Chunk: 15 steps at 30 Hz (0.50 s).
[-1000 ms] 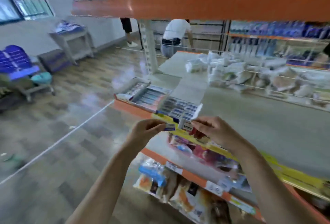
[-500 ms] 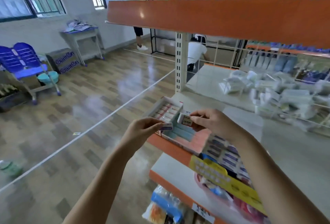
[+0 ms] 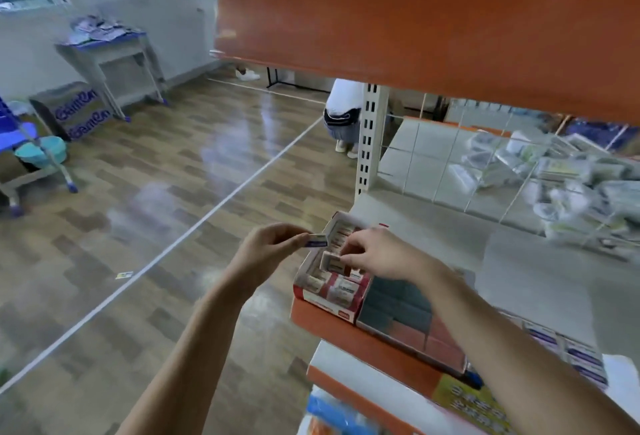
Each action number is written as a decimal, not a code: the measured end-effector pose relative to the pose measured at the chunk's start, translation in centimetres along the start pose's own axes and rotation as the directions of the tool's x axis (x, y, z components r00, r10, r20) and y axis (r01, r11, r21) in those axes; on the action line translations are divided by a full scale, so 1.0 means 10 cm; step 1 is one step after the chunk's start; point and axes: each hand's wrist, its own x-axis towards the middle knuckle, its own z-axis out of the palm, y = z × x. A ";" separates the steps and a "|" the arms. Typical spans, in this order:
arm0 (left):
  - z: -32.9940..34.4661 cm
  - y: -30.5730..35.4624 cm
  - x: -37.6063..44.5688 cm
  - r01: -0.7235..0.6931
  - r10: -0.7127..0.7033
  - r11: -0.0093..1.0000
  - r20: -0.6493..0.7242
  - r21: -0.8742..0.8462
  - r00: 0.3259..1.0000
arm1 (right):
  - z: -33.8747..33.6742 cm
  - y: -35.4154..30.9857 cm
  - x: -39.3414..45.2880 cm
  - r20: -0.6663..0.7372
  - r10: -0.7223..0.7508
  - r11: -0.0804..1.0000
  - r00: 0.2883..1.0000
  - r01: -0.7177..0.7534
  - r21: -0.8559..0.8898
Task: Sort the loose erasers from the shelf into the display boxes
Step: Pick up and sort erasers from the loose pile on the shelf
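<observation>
My left hand (image 3: pixel 268 251) pinches a small white eraser with a blue band (image 3: pixel 317 240), held in the air just left of the shelf's corner. My right hand (image 3: pixel 375 254) grips a white eraser with a red label (image 3: pixel 330 261) directly over the red-and-white display box (image 3: pixel 329 299) at the shelf's left end. That box holds several matching erasers in rows. Beside it to the right stands a box of dark and red erasers (image 3: pixel 405 313), and farther right a box of blue-banded erasers (image 3: pixel 568 351) partly hidden by my right forearm.
An orange shelf board (image 3: pixel 433 32) hangs overhead, carried by a white slotted post (image 3: pixel 369 136). Plastic-wrapped packs (image 3: pixel 571 174) lie behind a wire divider at the back right. A person crouches behind the post (image 3: pixel 341 112). Wood floor, a desk (image 3: pixel 110 53) and a carton (image 3: pixel 74 108) lie to the left.
My view has swung right and closer to the shelf corner. My right hand has brought its eraser down over the red-and-white box. My left hand still holds the blue-banded eraser.
</observation>
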 end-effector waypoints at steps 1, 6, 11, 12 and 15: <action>-0.01 -0.03 0.05 -0.006 0.006 1.000 0.023 -0.005 1.000 | 0.03 -0.01 0.02 -0.007 0.011 1.000 1.000 -0.011 -0.014; -0.06 -0.14 0.32 -0.045 0.046 0.999 0.162 -0.010 0.986 | 0.12 -0.09 0.06 -0.039 0.096 0.994 0.995 -0.098 -0.052; -0.09 -0.21 0.53 -0.082 0.081 0.997 0.275 -0.005 0.958 | 0.18 -0.18 0.05 -0.056 0.163 0.986 0.985 -0.165 -0.016; -0.09 -0.22 0.56 -0.085 0.083 0.996 0.294 -0.006 0.952 | 0.19 -0.20 0.05 -0.059 0.180 0.983 0.982 -0.181 -0.011; -0.08 -0.22 0.63 -0.098 0.097 0.995 0.342 -0.016 0.935 | 0.23 -0.25 0.05 -0.062 0.222 0.975 0.973 -0.221 0.018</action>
